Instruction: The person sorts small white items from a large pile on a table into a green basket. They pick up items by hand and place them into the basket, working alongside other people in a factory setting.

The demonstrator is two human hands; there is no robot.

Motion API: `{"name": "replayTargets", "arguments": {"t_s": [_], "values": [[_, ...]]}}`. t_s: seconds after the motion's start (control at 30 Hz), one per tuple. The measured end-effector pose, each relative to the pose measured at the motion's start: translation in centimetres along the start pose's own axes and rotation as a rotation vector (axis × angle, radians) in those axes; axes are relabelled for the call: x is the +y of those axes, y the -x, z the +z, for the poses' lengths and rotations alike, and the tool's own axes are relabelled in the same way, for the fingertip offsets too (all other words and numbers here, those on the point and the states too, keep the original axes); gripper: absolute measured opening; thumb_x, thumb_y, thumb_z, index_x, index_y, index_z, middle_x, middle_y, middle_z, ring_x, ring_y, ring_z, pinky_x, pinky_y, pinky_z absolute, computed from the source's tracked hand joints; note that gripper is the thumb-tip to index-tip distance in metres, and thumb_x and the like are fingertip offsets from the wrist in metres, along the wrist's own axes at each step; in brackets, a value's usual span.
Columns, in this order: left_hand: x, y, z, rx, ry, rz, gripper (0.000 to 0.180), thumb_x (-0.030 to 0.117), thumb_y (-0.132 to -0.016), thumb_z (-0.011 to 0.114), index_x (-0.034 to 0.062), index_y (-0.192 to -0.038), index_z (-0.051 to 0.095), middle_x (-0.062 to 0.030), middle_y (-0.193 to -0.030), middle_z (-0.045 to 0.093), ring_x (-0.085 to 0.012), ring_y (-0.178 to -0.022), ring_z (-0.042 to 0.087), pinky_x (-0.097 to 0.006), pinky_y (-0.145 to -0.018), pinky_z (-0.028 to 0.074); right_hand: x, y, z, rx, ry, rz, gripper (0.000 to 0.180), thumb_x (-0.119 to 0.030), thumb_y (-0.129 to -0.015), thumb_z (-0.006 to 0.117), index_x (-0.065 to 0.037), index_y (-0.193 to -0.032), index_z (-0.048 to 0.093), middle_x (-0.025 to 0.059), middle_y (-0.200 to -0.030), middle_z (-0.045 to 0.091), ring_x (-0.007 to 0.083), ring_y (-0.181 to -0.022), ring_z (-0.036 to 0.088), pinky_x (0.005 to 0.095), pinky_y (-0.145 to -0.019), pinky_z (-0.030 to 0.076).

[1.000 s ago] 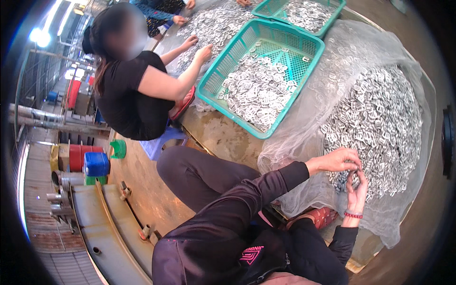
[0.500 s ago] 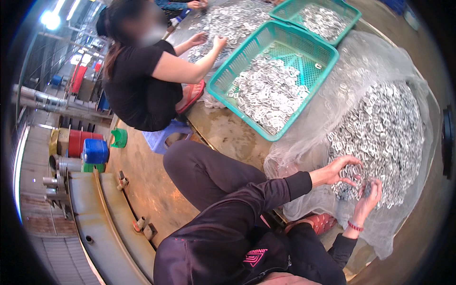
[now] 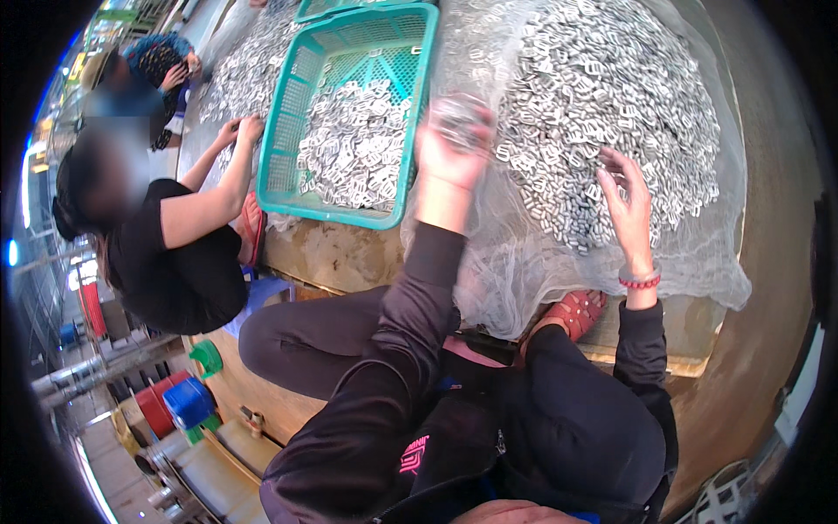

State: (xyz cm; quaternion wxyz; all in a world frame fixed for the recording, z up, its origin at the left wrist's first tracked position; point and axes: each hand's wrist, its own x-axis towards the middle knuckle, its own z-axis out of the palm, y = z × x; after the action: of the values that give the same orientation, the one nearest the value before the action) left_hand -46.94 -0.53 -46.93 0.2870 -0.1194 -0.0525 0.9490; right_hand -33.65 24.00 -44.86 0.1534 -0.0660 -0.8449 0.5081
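Observation:
My left hand (image 3: 445, 170) is closed around a clump of silvery metal buckles (image 3: 461, 122), blurred by motion, beside the right wall of a teal plastic basket (image 3: 349, 217). Flat, slotted buckles (image 3: 353, 148) lie loose on the basket's floor. At the near edge of a big heap of metal pieces (image 3: 628, 96), my right hand (image 3: 630, 205) is raised with fingers apart and nothing visible in it. Slotted buckles and small barrel-shaped bits (image 3: 572, 218) are mixed in that heap, which rests on translucent mesh netting (image 3: 489, 288).
A co-worker in black (image 3: 175, 262) squats to the left, hands over another spread of metal pieces (image 3: 253, 74). Another person (image 3: 161, 70) works farther back. A second teal basket (image 3: 327, 9) adjoins the first. My red sandal (image 3: 576, 314) stands at the netting's near edge.
My left hand has left the heap, moving left toward the teal basket with the buckles. My right hand's fingers have spread from their earlier curl. The whole view has turned.

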Motion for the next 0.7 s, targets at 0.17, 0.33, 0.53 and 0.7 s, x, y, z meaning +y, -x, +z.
{"name": "replayTargets", "arguments": {"t_s": [0.17,0.33,0.53,0.7], "values": [[9.7,2.9,6.6,0.445,-1.689,1.281,0.057,0.047,-0.097,0.036,0.0018,-0.131,0.045,-0.0213,-0.13,0.046,-0.0353,-0.112,0.047,-0.05,-0.102,0.031,5.8,0.6,1.7,-0.153,0.146,0.09,0.04,-0.011,-0.083,0.062,-0.008,-0.122,0.056,0.0112,-0.102,0.061,0.0236,-0.091,0.058,0.034,-0.08,0.047],[4.9,1.9,4.0,0.316,-2.13,1.006,0.033,0.017,-0.09,0.054,-0.0009,-0.119,0.055,-0.0173,-0.114,0.059,-0.0255,-0.105,0.056,-0.037,-0.093,0.042,9.7,2.0,4.7,-0.269,0.625,-0.04,0.043,0.003,-0.076,0.058,-0.004,-0.118,0.052,0.0193,-0.108,0.053,0.0376,-0.101,0.05,0.0436,-0.088,0.044],[-6.3,-1.0,-8.4,-0.109,-2.758,0.189,0.034,0.001,-0.072,0.065,0.0079,-0.104,0.064,-0.0175,-0.1,0.06,-0.0354,-0.106,0.055,-0.043,-0.088,0.047,12.1,3.6,4.1,-0.267,0.689,0.028,0.05,0.009,-0.071,0.054,0.001,-0.12,0.045,0.0241,-0.102,0.053,0.0395,-0.098,0.052,0.0443,-0.085,0.045],[-4.4,-1.2,-11.0,-0.004,-2.703,0.269,0.02,0.005,-0.077,0.063,0.002,-0.097,0.065,-0.0164,-0.088,0.061,-0.0324,-0.078,0.063,-0.04,-0.073,0.05,13.0,3.4,2.0,-0.17,0.163,0.375,0.04,0.006,-0.069,0.058,-0.006,-0.108,0.062,0.0112,-0.08,0.06,0.0242,-0.072,0.059,0.0341,-0.071,0.049]]}}
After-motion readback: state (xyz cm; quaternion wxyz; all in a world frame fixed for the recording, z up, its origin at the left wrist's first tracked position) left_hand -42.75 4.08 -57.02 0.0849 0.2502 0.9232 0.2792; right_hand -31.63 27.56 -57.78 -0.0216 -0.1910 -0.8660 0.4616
